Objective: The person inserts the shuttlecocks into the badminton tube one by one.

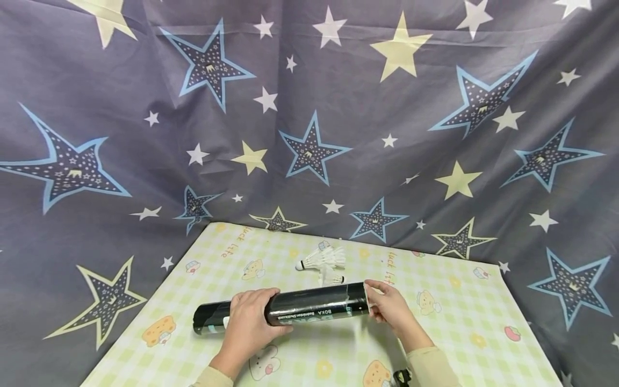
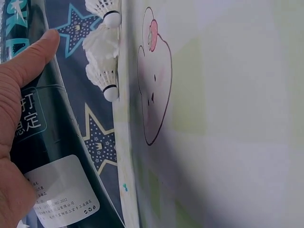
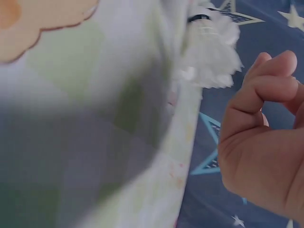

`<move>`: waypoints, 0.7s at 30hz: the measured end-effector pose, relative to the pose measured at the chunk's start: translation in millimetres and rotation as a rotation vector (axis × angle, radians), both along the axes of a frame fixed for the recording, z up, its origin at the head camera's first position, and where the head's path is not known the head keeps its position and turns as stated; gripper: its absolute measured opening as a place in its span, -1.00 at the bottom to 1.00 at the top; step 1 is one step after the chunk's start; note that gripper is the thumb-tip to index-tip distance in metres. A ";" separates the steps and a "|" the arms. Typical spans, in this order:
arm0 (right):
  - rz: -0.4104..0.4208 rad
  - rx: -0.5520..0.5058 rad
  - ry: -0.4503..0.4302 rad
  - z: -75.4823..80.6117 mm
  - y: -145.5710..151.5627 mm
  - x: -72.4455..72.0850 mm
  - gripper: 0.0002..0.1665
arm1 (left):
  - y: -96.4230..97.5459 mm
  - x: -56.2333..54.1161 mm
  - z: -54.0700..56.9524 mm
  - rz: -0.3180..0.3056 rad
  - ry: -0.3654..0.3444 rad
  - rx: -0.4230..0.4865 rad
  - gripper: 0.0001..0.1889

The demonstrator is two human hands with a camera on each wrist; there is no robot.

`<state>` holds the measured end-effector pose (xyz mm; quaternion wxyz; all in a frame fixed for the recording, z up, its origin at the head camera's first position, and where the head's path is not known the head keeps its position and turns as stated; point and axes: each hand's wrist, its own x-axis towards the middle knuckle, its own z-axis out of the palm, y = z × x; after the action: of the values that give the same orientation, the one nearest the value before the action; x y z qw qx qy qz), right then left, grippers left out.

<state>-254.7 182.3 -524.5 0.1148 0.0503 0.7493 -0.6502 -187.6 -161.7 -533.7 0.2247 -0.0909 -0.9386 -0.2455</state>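
Observation:
A long black badminton shuttlecock tube point(image 1: 319, 304) lies across the front of both hands in the head view, its right end slightly higher. My left hand point(image 1: 252, 321) grips it left of its middle, thumb along the lower side and fingers over the top. In the left wrist view, the thumb point(image 2: 35, 59) presses along the tube's printed side, above a white label point(image 2: 66, 190). At the tube's right end, my right hand point(image 1: 390, 307) holds the pale rim with curled fingers. The right wrist view shows those bent fingers point(image 3: 242, 111), but the tube is outside it.
Two white shuttlecocks, one farther back point(image 1: 321, 259) and one nearer point(image 1: 331, 276), lie on the table just behind the tube. A green-checked cloth point(image 1: 464, 333) covers the table. A grey star-patterned curtain point(image 1: 338, 97) hangs behind it. A small black object point(image 1: 402, 377) is near the right sleeve.

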 end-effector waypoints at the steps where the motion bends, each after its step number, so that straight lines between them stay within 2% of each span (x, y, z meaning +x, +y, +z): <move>1: -0.006 0.023 0.000 -4.2 -2.6 -3.2 -0.35 | 0.4 -0.2 -0.6 -0.003 -0.003 0.000 -0.05; 7: -0.013 0.146 0.038 -19.9 -12.4 -11.6 -0.43 | 2.7 -1.6 -2.2 -0.010 -0.025 0.004 -0.05; 11: -0.011 0.164 0.058 -24.3 -16.3 -11.8 -0.44 | 3.1 -1.9 -1.6 -0.004 -0.031 0.006 -0.04; 21: 0.034 0.224 0.118 -29.4 -25.5 -6.9 -0.75 | 3.1 0.7 -1.4 -0.001 -0.025 0.003 -0.07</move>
<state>-261.6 156.8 -553.9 0.0754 0.0118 0.8235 -0.5621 -186.8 -158.6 -535.1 0.2129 -0.0876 -0.9409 -0.2482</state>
